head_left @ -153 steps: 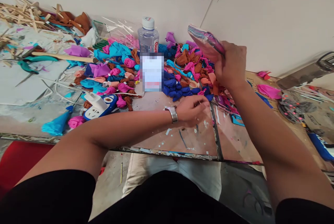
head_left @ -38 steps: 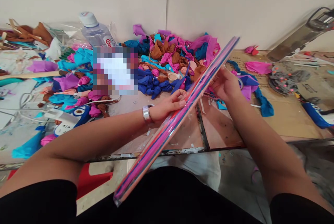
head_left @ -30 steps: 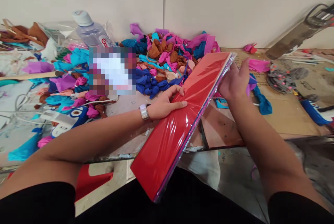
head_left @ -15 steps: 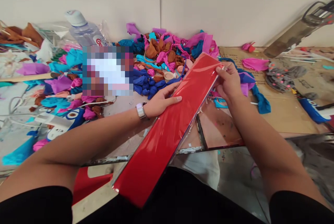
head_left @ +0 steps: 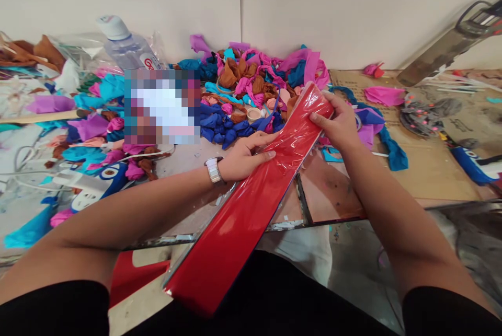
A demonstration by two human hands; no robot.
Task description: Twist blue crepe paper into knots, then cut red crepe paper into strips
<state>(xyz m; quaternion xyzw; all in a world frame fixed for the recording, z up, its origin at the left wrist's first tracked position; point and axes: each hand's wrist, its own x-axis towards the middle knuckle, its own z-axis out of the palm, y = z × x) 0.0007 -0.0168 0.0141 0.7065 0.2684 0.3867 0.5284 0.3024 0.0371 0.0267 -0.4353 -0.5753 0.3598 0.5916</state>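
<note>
A long flat red packet (head_left: 239, 226) in clear plastic wrap slants from my lap up over the table edge. My left hand (head_left: 245, 158), with a metal-band watch at the wrist, grips its left side near the middle, thumb on top. At the upper end my right hand (head_left: 337, 119) pinches the packet's right edge, thumb on the red face and fingers partly hidden behind. The wrap is creased between the two hands. Behind the packet lies a heap of knotted blue, pink, brown and teal cloth pieces (head_left: 225, 124).
A clear bottle (head_left: 129, 48) with a white cap stands at the back left, beside a pixelated patch. White cables and a blue-and-white power strip (head_left: 96, 184) lie at the left. A dark translucent bottle (head_left: 439, 54) leans against the wall, right. Cardboard (head_left: 415, 169) covers the table there.
My right hand has shifted its hold on the upper end, its thumb now further onto the red face. That end has bent and creased, and the lower end has moved slightly left and down.
</note>
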